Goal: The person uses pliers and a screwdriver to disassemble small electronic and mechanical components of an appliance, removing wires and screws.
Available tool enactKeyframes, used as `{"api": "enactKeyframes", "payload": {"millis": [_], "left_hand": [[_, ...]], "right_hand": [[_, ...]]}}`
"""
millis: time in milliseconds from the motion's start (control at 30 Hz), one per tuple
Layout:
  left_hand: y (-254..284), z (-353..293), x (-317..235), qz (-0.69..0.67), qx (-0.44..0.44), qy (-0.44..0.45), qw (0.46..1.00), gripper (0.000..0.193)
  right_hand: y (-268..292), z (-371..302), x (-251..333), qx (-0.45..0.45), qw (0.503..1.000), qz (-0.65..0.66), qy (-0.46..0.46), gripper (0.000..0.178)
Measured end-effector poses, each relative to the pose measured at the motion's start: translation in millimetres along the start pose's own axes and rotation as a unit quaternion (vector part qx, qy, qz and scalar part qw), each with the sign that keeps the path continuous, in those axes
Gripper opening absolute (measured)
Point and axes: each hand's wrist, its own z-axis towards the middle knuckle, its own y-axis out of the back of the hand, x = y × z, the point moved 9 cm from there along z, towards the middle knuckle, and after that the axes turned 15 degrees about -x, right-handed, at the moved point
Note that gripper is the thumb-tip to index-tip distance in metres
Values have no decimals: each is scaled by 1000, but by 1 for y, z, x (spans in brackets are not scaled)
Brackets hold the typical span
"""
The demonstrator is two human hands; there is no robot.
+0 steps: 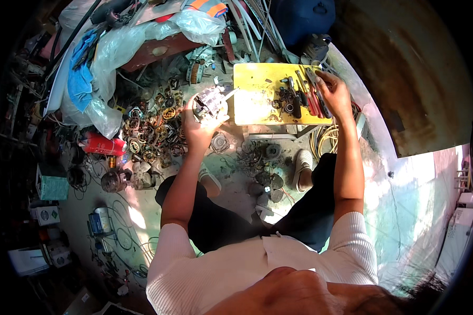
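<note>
Motor part (210, 103) gripped in left hand (198, 126), held beside yellow counter (252, 94); prob heavy, rigid metal, best grabbed round the body. Right hand (333, 94) fingers down on red-handled tools (312, 100), grip unclear

Left hand (197, 128): palm side hidden behind the grey motor part (209, 103) it holds up; glare washes out the part's lower face, so detail there cannot be read.

Right hand (333, 94): fingers (320, 84) lie over the red-handled tools (312, 100) on the yellow surface (252, 94); whether they close on one cannot be told.

Small dark parts (286, 100) on the surface: too small to tell apart.

Heap of copper-wound coils (152, 128) on the floor: individual pieces blur together.

Clear plastic sheet (115, 50) covers whatever lies beneath it.

Picture rim: dark, left-side boxes (50, 186) bent and dim. Person's head cut off by lower edge.
</note>
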Motion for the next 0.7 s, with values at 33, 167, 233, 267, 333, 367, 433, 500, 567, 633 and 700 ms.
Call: {"api": "enactKeyframes", "payload": {"millis": [33,167,233,267,333,367,433,500,567,633,700], "left_hand": [[-1,-6,16,-45,0,67,997,83],[-3,-20,63,-204,-30,254,945,78],[-3,-19,65,-158,-17,289,944,76],[-4,-22,73,-194,-17,328,924,77],[-6,-31,87,-264,-20,404,876,79],[-8,-34,90,-291,2,437,851,80],[-13,-44,93,-343,42,500,794,84],[-13,-47,87,-366,44,545,753,87],[-13,-50,69,-397,49,595,697,90],[-15,-54,62,-421,50,616,663,80],[-20,-53,64,-441,101,599,661,76]], "right_hand": [[11,4,-3,-36,998,-45,9,29],[28,21,-19,-86,994,-65,-32,28],[37,22,-24,-106,990,-87,-34,28],[36,21,-26,-96,989,-109,-37,27],[32,20,-32,-72,985,-153,-40,26],[30,20,-34,-65,982,-172,-34,25],[23,18,-43,-48,976,-211,-20,24],[11,14,-52,-16,972,-235,-11,27],[-4,8,-63,44,959,-279,1,31],[-15,-7,-78,150,918,-366,-34,43],[-14,-16,-90,172,904,-390,1,53]]}}
